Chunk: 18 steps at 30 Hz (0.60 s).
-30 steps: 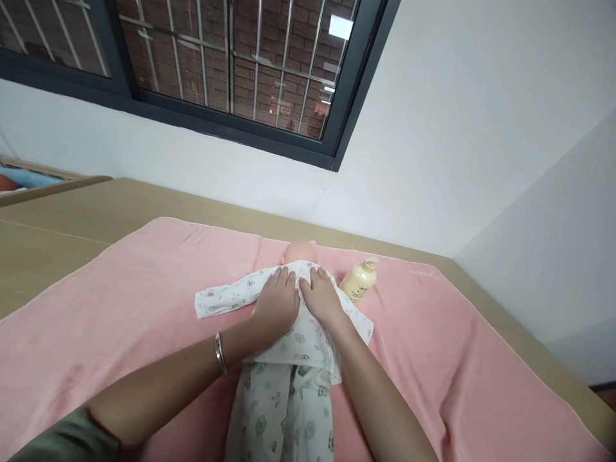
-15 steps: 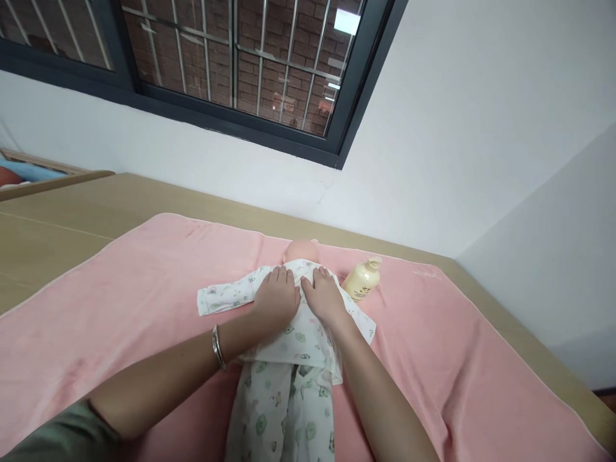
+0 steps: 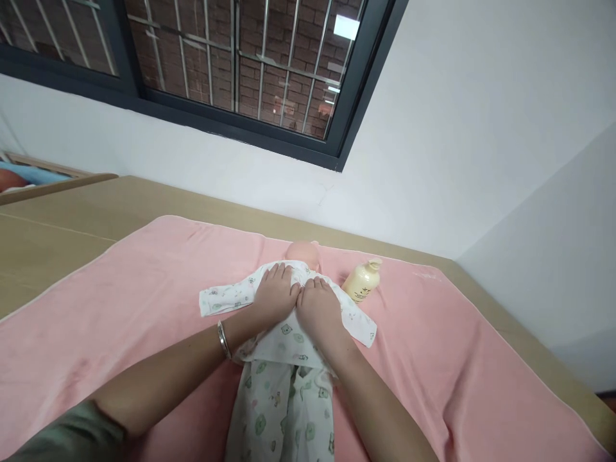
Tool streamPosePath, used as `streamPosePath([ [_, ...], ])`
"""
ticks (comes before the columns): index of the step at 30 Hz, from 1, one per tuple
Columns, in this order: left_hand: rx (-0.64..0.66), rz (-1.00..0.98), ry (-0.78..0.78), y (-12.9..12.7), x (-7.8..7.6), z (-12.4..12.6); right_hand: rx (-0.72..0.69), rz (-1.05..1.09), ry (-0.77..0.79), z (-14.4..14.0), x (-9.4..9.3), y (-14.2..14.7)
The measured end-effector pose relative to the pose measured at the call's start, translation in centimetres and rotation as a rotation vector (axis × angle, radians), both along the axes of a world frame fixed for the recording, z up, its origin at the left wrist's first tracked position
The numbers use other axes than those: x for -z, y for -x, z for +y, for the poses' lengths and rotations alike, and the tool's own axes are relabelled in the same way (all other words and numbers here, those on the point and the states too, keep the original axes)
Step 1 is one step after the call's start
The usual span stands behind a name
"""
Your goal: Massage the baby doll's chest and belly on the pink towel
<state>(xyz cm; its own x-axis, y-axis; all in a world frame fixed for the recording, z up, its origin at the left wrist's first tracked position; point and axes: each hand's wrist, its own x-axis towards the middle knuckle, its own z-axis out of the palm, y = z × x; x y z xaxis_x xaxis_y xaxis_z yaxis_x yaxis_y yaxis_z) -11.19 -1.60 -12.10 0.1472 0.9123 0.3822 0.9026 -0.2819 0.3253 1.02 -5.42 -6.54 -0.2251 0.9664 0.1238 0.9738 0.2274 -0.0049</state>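
**Clad in muted green, ringed in silver**

Wears a dull, dark-green sleeve [image 3: 72, 436] on the left arm [image 3: 161, 382], soft and lightly creased, ending near the elbow. Bears a narrow silver bangle [image 3: 223, 340] around the left wrist, rounded, smooth and shiny, bright along its curve. Shows bare forearm below that hem, a bare right forearm [image 3: 378, 410] down to the picture's edge, and bare fingers [image 3: 276, 271] on both hands.

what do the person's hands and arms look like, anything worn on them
Both the left hand and the right hand are ungloved. A shiny, silver-coloured rounded bangle circles the left wrist, and a dark green fabric sleeve covers the arm higher up. The right forearm shows no sleeve or bracelet.
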Motion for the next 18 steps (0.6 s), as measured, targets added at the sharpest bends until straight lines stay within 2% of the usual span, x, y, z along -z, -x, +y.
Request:
streamPosePath([
  [7,-0.028,0.021,-0.005,-0.3,0.3,-0.3,0.055,0.269,0.062,3.2,1.0,-2.1],
  [18,-0.028,0.026,-0.033,-0.8,0.9,-0.7,0.058,0.275,0.053,3.5,1.7,-2.2],
])
